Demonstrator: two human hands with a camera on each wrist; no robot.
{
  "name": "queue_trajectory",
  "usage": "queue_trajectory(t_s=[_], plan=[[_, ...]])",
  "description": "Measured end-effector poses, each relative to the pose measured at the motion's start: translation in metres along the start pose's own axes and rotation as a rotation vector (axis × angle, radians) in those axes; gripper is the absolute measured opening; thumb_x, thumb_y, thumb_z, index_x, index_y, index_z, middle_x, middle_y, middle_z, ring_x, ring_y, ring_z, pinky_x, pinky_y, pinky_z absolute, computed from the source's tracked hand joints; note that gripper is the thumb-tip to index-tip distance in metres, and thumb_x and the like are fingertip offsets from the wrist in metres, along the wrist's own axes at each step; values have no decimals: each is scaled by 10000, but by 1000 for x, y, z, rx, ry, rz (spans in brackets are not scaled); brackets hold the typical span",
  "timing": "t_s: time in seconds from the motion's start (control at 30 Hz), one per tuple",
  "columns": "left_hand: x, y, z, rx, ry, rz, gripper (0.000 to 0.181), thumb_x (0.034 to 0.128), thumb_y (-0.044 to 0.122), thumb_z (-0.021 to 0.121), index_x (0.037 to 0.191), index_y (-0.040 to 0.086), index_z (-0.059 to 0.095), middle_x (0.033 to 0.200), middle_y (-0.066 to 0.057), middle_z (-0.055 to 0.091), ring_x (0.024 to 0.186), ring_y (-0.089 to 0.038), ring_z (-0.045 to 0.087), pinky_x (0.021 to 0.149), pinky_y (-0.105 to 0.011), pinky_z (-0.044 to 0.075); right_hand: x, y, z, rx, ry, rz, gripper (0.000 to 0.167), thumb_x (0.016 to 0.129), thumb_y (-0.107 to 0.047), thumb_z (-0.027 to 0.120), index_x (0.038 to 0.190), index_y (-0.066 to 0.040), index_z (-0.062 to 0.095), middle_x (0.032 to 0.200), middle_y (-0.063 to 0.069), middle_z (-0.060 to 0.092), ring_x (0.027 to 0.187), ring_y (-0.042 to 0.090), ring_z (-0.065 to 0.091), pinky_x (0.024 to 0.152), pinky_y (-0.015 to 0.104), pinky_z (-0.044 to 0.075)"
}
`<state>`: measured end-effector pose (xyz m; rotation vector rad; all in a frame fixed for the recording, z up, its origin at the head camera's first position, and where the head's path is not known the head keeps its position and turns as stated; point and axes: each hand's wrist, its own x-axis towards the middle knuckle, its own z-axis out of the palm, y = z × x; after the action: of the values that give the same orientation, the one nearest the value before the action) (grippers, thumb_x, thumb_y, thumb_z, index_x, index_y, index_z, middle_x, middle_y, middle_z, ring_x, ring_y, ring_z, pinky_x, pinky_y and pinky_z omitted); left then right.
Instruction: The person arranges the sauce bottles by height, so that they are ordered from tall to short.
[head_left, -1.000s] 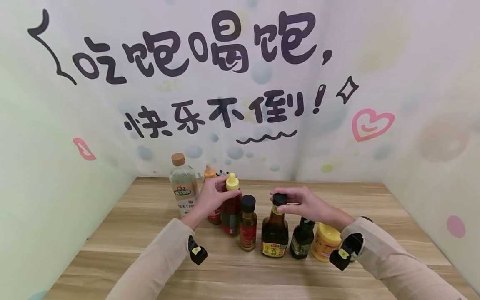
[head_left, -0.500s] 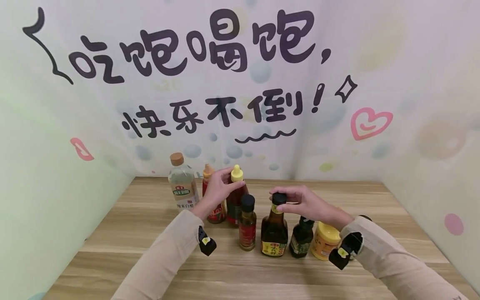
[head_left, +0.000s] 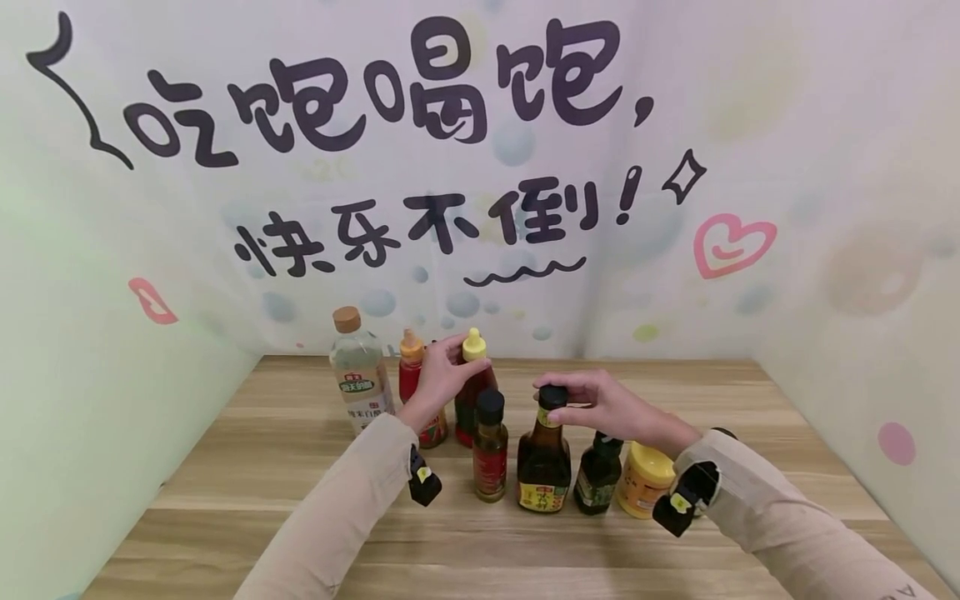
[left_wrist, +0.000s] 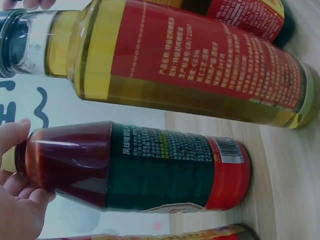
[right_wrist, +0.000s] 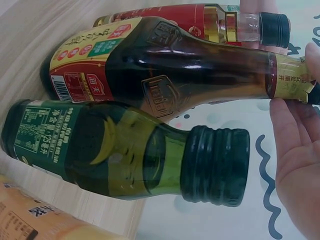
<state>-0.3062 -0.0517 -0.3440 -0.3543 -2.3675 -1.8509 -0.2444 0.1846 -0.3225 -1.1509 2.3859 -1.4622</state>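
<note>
My left hand (head_left: 442, 379) grips a squeeze bottle (left_wrist: 75, 165) of dark red sauce with a yellow nozzle cap, fingers and thumb round its top. That bottle stands upright, its base apparently on the table. My right hand (head_left: 607, 407) holds the black-capped neck of a brown glass sauce bottle (head_left: 543, 467) with a yellow label, also upright. Between the two stands a slim oil bottle (head_left: 491, 454) with a red label. An orange-capped red sauce bottle (head_left: 409, 379) is just left of my left hand and partly hidden by it.
A tall clear vinegar bottle (head_left: 362, 371) stands at the far left of the row. On the right are a small green bottle (head_left: 597, 475) and a yellow-lidded jar (head_left: 643, 483), partly covered by my right arm. A printed cloth wall (head_left: 600, 308) rises behind the wooden table (head_left: 225, 475).
My left hand has shifted the yellow-capped bottle back and slightly right, behind the slim oil bottle. The right hand stays on the brown bottle's neck. The head view has turned slightly.
</note>
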Motion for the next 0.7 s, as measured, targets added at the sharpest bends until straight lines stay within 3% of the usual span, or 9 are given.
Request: queue_trajectory(t_s=[0.27,0.7], plan=[[3,-2,1,18,37,-11,478,762,98,694,1199,2,528,1125,-162,582,1024,-252,556,868,-367,435,1,0,0,1,-6,1,413,837,-96,601,1204,59,491,1157,230,520,938,197,589,736,286,500],[5,1,-3,41,-38,-63,469,772,119,686,1194,28,504,1162,-147,547,1063,-261,518,902,-377,410,-1,-2,1,9,15,23,414,827,-98,615,1202,38,502,1153,232,527,947,199,588,741,281,497]])
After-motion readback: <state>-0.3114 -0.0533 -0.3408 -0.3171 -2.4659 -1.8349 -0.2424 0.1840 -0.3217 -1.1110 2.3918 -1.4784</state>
